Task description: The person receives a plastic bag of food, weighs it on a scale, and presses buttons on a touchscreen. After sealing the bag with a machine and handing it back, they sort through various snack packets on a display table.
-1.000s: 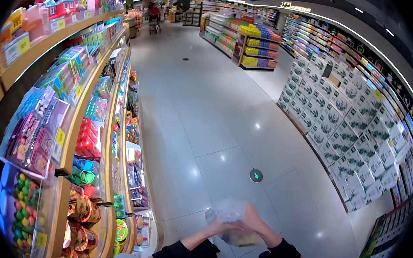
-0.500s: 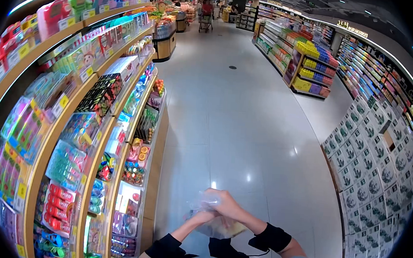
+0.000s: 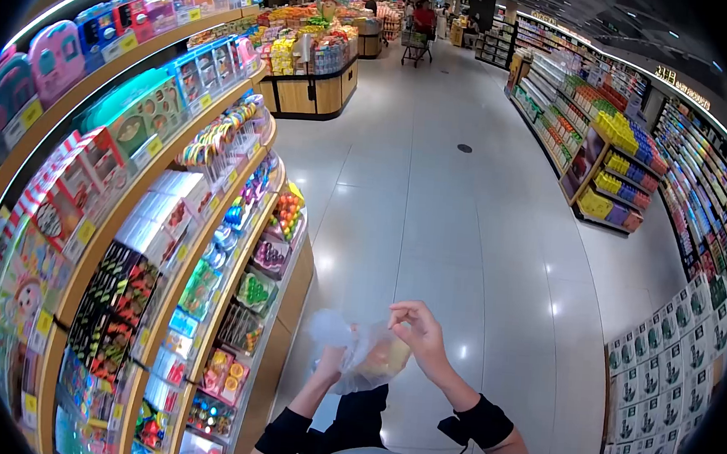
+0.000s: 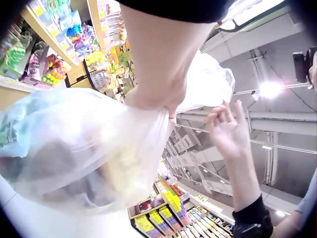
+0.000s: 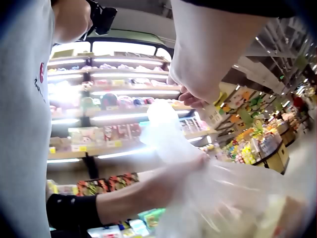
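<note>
My left hand (image 3: pixel 330 365) grips the gathered neck of a clear plastic bag (image 3: pixel 381 359) low in front of my body. Above that grip the loose top of the bag (image 5: pixel 166 130) puffs out. In the left wrist view the full part of the bag (image 4: pixel 74 144) bulges out below the fist, with pale yellow and dark contents blurred through the film. My right hand (image 3: pixel 420 330) is raised beside the bag, to its right, holding nothing. Its fingers are loosely bent, and the left wrist view shows its palm (image 4: pixel 230 136) apart from the bag.
Shelves (image 3: pixel 185 240) packed with toys and sweets run along my left. Ahead stands a rounded wooden display stand (image 3: pixel 322 96) of snacks. A person with a cart (image 3: pixel 417 41) is farther up the tiled aisle (image 3: pixel 415 205). Stacked white cartons (image 3: pixel 665 375) stand at right.
Both hands were together at the bag's neck; now the right hand has come away to the right while the left keeps its grip. The view has moved forward along the shelves and turned left.
</note>
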`<state>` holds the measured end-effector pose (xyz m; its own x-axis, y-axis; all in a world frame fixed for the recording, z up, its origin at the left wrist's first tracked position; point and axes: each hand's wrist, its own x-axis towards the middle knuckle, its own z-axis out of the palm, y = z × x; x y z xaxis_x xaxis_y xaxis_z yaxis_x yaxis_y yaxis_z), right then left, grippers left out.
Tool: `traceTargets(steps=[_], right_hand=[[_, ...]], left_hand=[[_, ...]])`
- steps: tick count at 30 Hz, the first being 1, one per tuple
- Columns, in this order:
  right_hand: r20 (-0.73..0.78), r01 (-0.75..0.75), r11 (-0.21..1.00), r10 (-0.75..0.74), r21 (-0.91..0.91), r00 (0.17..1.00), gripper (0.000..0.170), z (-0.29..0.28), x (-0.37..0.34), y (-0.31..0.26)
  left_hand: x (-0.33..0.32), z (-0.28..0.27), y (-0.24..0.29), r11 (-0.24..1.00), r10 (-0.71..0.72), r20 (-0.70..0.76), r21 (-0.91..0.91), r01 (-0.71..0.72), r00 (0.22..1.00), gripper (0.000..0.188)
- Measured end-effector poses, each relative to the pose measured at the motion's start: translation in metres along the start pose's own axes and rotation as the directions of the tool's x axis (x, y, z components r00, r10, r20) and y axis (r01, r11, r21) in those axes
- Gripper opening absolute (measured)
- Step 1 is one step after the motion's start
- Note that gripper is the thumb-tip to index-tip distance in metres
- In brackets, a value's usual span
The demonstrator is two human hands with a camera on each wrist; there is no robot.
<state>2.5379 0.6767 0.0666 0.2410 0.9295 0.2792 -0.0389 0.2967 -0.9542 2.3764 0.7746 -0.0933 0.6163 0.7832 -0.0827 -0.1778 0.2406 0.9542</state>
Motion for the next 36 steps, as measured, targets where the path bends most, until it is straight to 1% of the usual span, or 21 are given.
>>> traceTargets(steps=[2, 3, 4, 6, 7, 8, 10, 13, 15, 16, 17, 19, 20, 23, 25, 26, 27, 29, 32, 33, 36], right_hand=[[-0.010, -0.007, 0.971, 0.005, -0.240, 1.000, 0.050, -0.054, 0.072, 0.047], [-0.013, -0.028, 0.934, 0.025, -0.357, 1.000, 0.055, -0.076, 0.102, 0.066], [0.052, 0.002, 0.836, 0.031, -0.549, 0.998, 0.067, -0.096, 0.133, 0.085], [0.184, 0.119, 0.722, 0.012, -0.682, 0.983, 0.068, -0.112, 0.203, 0.092], [0.249, 0.180, 0.665, 0.009, -0.725, 0.969, 0.070, -0.116, 0.235, 0.100], [0.328, 0.294, 0.606, -0.058, -0.739, 0.943, 0.072, -0.122, 0.264, 0.118], [0.487, 0.520, 0.447, -0.198, -0.728, 0.851, 0.076, -0.139, 0.335, 0.171], [0.338, 0.144, 0.805, 0.074, -0.576, 0.938, 0.072, -0.177, 0.441, 0.244], [0.318, -0.104, 0.924, 0.230, -0.367, 0.920, 0.048, -0.202, 0.513, 0.288], [0.353, 0.057, 0.801, 0.197, -0.595, 0.915, 0.037, -0.215, 0.546, 0.297], [0.366, 0.146, 0.773, 0.117, -0.617, 0.923, 0.034, -0.222, 0.585, 0.307], [0.384, 0.309, 0.682, -0.046, -0.662, 0.922, 0.029, -0.233, 0.664, 0.322], [0.447, 0.279, 0.622, 0.128, -0.731, 0.885, 0.033, -0.239, 0.703, 0.324], [0.562, 0.265, 0.616, 0.357, -0.742, 0.746, 0.040, -0.239, 0.830, 0.326], [0.552, 0.276, 0.705, 0.193, -0.653, 0.811, 0.041, -0.239, 0.894, 0.376], [0.539, 0.285, 0.730, 0.134, -0.621, 0.832, 0.042, -0.238, 0.928, 0.397], [0.526, 0.285, 0.730, 0.119, -0.622, 0.842, 0.043, -0.235, 0.963, 0.413], [0.489, 0.251, 0.766, 0.093, -0.591, 0.867, 0.043, -0.223, 1.032, 0.456], [0.420, 0.141, 0.858, 0.094, -0.494, 0.903, 0.044, -0.203, 1.119, 0.554], [0.427, 0.129, 0.875, 0.094, -0.466, 0.899, 0.043, -0.191, 1.158, 0.570], [0.508, 0.070, 0.904, 0.172, -0.422, 0.844, 0.038, -0.145, 1.291, 0.560]], left_hand=[[0.089, 0.001, 0.005, 0.971, 0.148, -0.024, 0.192, -0.141, 0.989, 0.020], [0.136, 0.001, 0.014, 0.875, 0.415, 0.165, 0.195, -0.442, 0.895, 0.020], [0.187, -0.001, 0.026, 0.701, 0.628, 0.336, 0.148, -0.698, 0.702, 0.019], [0.254, 0.002, 0.066, 0.550, 0.635, 0.461, 0.294, -0.782, 0.620, 0.018], [0.273, 0.009, 0.084, 0.587, 0.495, 0.388, 0.511, -0.628, 0.778, 0.017], [0.296, 0.013, 0.099, 0.575, 0.345, 0.270, 0.697, -0.430, 0.899, 0.017], [0.373, 0.013, 0.105, 0.546, 0.338, 0.353, 0.681, -0.487, 0.872, 0.017], [0.493, 0.005, 0.129, 0.594, 0.265, 0.360, 0.670, -0.445, 0.895, 0.016], [0.572, 0.001, 0.137, 0.624, 0.254, 0.318, 0.668, -0.406, 0.913, 0.016], [0.608, -0.002, 0.137, 0.626, 0.270, 0.296, 0.669, -0.401, 0.916, 0.017], [0.650, -0.006, 0.140, 0.618, 0.291, 0.277, 0.676, -0.401, 0.916, 0.017], [0.728, -0.029, 0.125, 0.608, 0.225, 0.198, 0.737, -0.296, 0.954, 0.018], [0.763, -0.041, 0.127, 0.591, 0.212, 0.178, 0.760, -0.271, 0.961, 0.019], [0.850, -0.073, 0.178, 0.616, 0.166, 0.043, 0.776, -0.138, 0.985, 0.025], [0.908, -0.099, 0.207, 0.613, 0.209, -0.033, 0.783, -0.104, 0.977, 0.029], [0.940, -0.115, 0.217, 0.590, 0.160, -0.084, 0.807, -0.027, 0.984, 0.033], [0.973, -0.131, 0.225, 0.588, 0.227, -0.079, 0.805, -0.072, 0.971, 0.034], [1.040, -0.168, 0.236, 0.569, 0.359, -0.065, 0.806, -0.163, 0.931, 0.036], [1.132, -0.228, 0.266, 0.571, 0.424, -0.078, 0.796, -0.200, 0.902, 0.040], [1.168, -0.255, 0.284, 0.588, 0.461, -0.073, 0.772, -0.243, 0.884, 0.040], [1.242, -0.306, 0.323, 0.659, 0.513, -0.111, 0.687, -0.308, 0.851, 0.041]])
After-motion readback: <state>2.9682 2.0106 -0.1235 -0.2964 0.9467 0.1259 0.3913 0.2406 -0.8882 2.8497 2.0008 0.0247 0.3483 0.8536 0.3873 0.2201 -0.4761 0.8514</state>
